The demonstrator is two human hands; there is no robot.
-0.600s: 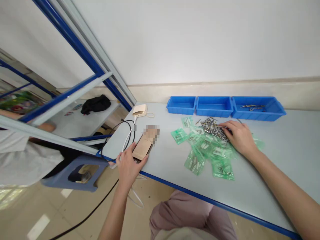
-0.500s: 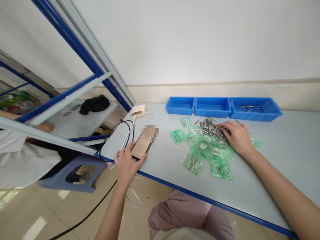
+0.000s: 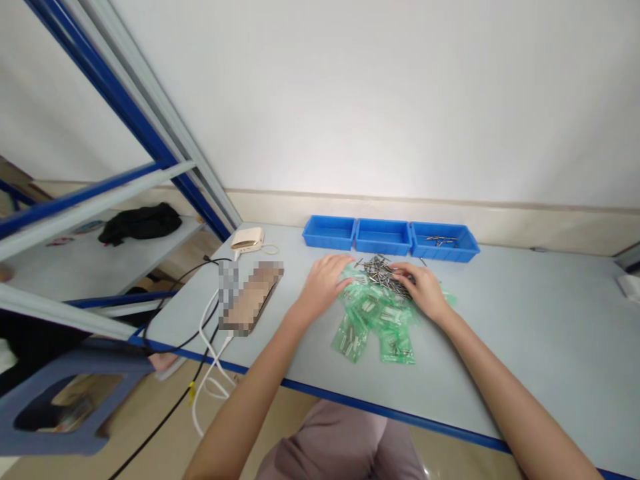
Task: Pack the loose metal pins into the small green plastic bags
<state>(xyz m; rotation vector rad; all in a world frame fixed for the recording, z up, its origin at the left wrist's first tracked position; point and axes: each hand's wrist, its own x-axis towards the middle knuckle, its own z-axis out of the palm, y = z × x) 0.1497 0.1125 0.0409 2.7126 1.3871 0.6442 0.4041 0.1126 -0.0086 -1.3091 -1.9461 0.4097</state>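
Note:
A loose heap of thin metal pins (image 3: 383,270) lies on the table among several green plastic bags (image 3: 349,335), some with small metal parts inside. At the heap's left, my left hand (image 3: 325,283) is open, fingers stretched over the edge of the bags. My right hand (image 3: 425,291) rests against the heap's right side, its fingers curved and apart, touching the pins. No pin shows clearly held in it; its fingertips are partly lost among the pins.
Behind the heap stand three blue bins (image 3: 383,239); the right one holds a few metal pins. A phone (image 3: 253,298), partly blurred out, lies at left with white and black cables. Beyond it are a cream-coloured device (image 3: 247,239) and a blue-and-grey frame (image 3: 160,163).
My left hand has let go of the phone and moved right to the bags. My right hand stays at the pins. The view has turned right, and the phone now lies alone.

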